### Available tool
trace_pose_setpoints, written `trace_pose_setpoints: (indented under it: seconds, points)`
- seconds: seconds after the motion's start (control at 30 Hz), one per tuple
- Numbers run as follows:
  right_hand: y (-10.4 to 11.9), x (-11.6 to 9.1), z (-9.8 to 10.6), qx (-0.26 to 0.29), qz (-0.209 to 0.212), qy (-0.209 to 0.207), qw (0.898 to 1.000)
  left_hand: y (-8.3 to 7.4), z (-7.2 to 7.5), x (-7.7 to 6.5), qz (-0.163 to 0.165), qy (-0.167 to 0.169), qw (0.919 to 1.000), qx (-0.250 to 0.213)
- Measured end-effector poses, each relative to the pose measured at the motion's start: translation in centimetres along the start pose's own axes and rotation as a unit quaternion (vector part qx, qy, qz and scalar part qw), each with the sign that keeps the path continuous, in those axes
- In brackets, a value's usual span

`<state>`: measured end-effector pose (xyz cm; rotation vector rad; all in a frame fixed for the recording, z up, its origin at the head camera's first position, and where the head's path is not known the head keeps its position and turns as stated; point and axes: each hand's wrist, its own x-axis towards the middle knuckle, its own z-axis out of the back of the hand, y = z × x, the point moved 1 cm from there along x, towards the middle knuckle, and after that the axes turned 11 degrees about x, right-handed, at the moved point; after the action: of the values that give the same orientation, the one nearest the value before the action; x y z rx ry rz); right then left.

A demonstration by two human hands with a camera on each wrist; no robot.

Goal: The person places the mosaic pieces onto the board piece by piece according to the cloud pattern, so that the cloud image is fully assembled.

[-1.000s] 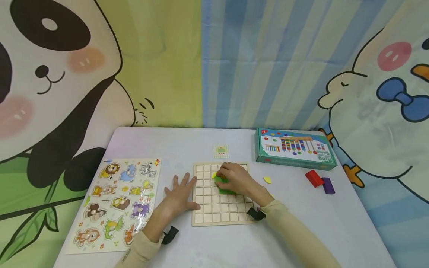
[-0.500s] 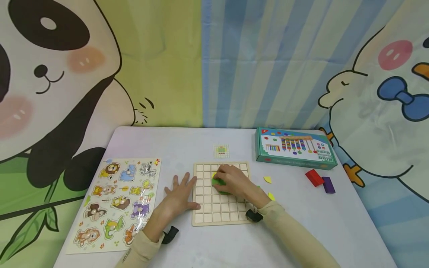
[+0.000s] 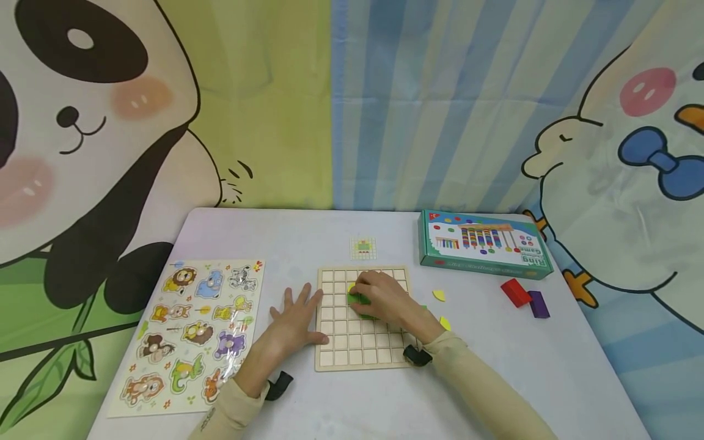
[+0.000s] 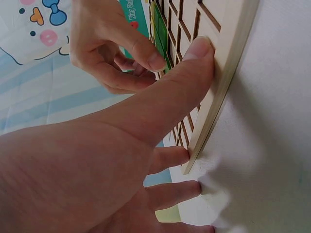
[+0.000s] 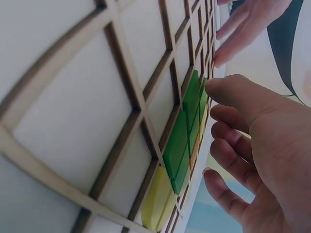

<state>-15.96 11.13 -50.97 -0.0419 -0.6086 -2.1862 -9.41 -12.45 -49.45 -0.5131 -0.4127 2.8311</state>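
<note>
A square wooden grid board point(image 3: 330, 360) lies in front of the person. The left hand point(image 3: 293, 324) steadies its left edge with fingers spread, thumb over the rim; in the left wrist view the thumb point(image 4: 189, 58) presses on the frame. Over the upper middle of the board, the right hand point(image 3: 387, 300) has its thumb and bent fingers around a green tile point(image 3: 359, 299), partly hidden by them. Seen from the right wrist, green tiles point(image 5: 177, 150) and a rounded yellow piece point(image 5: 158, 199) sit in the grid, with the right thumb point(image 5: 226, 92) at the far green tile.
Yellow pieces point(image 3: 438, 295) lie right of the board. Behind it is a small pattern card point(image 3: 363, 249). A green game box point(image 3: 484, 244) stands at the back right, near a red block point(image 3: 516, 293) and a purple block point(image 3: 539, 304). An animal puzzle sheet point(image 3: 189, 318) covers the left side.
The right hand has shifted slightly left and toward the person over the board during the first half second, then held still. The left hand stays put.
</note>
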Motion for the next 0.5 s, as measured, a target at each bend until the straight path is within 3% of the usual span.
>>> trace_pose_setpoints:
  seconds: [0.3, 0.5]
  points:
    - [-0.8, -0.5, 1.1, -0.016, 0.013, -0.038, 0.999, 0.1, -0.3, 0.1, 0.0, 0.001, 1.0, -0.005]
    - [-1.2, -1.4, 1.7, -0.02, -0.022, -0.033, 0.999, 0.1, -0.2, 0.1, -0.004, 0.001, 1.0, -0.008]
